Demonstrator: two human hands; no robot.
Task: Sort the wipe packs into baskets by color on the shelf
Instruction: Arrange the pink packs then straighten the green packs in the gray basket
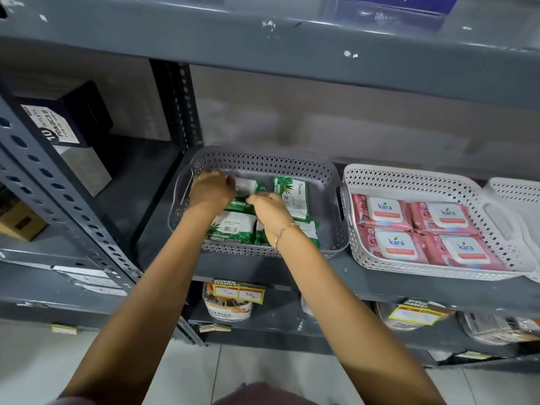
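Where the grey metal shelf [365, 276] met its perforated upright [58, 200], a dark labelled box [62, 118] stood at far left. Next came the grey basket [263, 162], which held green wipe packs [290, 197] lying flat. The left hand [211, 190] reached into its back left corner, fingers curled over one green pack; how firmly it gripped could not be told. The right hand [267, 209], a thin bracelet [285, 230] at the wrist, lay just beside it, fingers bent down onto another green pack at the basket's middle. Further right, touching the grey basket, a white basket [409, 173] contained four pink wipe packs [391, 244] in two rows. Another white basket [517, 194] sat at the edge.
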